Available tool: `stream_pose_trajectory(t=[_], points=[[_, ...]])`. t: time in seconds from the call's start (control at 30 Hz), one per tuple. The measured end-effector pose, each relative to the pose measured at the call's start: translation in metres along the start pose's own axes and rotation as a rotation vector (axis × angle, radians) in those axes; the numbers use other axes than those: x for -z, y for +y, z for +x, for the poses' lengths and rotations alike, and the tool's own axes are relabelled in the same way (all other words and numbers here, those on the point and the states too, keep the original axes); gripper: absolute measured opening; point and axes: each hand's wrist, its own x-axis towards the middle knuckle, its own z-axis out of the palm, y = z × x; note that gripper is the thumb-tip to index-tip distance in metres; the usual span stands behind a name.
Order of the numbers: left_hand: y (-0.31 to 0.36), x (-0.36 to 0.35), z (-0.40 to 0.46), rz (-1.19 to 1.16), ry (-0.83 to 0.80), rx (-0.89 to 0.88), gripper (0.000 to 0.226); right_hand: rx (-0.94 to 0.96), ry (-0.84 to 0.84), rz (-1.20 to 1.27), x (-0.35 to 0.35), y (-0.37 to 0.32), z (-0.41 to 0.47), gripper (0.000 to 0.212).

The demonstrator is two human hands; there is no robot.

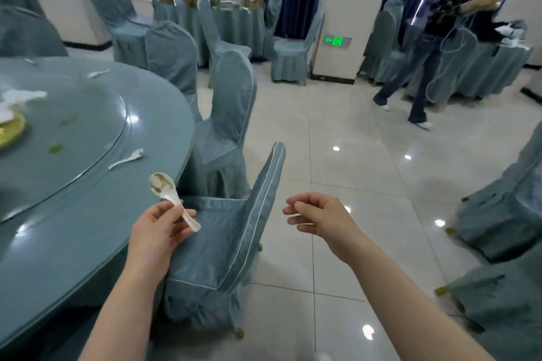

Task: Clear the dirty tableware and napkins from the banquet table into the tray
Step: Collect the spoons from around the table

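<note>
Banquet table edge — left hand pinches soiled spoon handle.

white ceramic soup spoon soiled with greenish-brown residue, bowl up, held off table edge, second white spoon flat on round blue-grey banquet table, crumpled white napkins far left

I count three white spoons: one soiled spoon held up near me, a second spoon lying on the near table rim, a third spoon at the far rim. One round banquet table on the left. Two covered chairs close beside it. One crumpled napkin at far left. One yellow plate, partly cut off. One other person far right.
</note>
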Motion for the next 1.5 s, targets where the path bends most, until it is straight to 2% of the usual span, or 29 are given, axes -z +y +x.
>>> stream_pose_trajectory(t=[0.1, 0.23, 0.4, 0.6, 0.87, 0.97, 1.07, 1.2, 1.4, 1.5], points=[[-0.003, -0.028, 0.028, -0.004, 0.070, -0.015, 0.009, 0.023, -0.117, -0.017, 0.020, -0.012, 0.064, 0.015], [-0.006, -0.064, 0.054, -0.034, 0.242, -0.047, 0.008, 0.013, -0.285, -0.049, 0.040, -0.027, 0.145, 0.014], [-0.008, -0.089, 0.070, -0.054, 0.437, -0.060, 0.003, 0.014, -0.463, -0.118, 0.034, -0.048, 0.231, 0.015], [0.003, -0.087, 0.105, -0.077, 0.640, -0.117, 0.004, 0.064, -0.669, -0.215, -0.017, -0.068, 0.311, 0.014], [0.034, -0.086, 0.180, -0.106, 0.747, -0.122, 0.006, 0.103, -0.740, -0.342, -0.064, -0.093, 0.402, 0.013], [0.039, -0.083, 0.198, -0.103, 0.785, -0.094, 0.012, 0.076, -0.738, -0.361, -0.087, -0.090, 0.436, 0.012], [0.040, -0.079, 0.215, -0.086, 0.860, -0.071, 0.013, 0.093, -0.809, -0.452, -0.121, -0.075, 0.469, 0.010], [0.040, -0.075, 0.233, -0.064, 0.979, -0.002, 0.006, 0.192, -0.960, -0.616, -0.179, -0.051, 0.513, 0.011], [0.029, -0.090, 0.259, -0.049, 1.187, 0.104, 0.009, 0.377, -1.194, -0.857, -0.274, -0.008, 0.570, 0.028], [0.020, -0.107, 0.272, -0.128, 1.272, 0.135, 0.008, 0.566, -1.295, -0.967, -0.311, 0.004, 0.585, 0.036]])
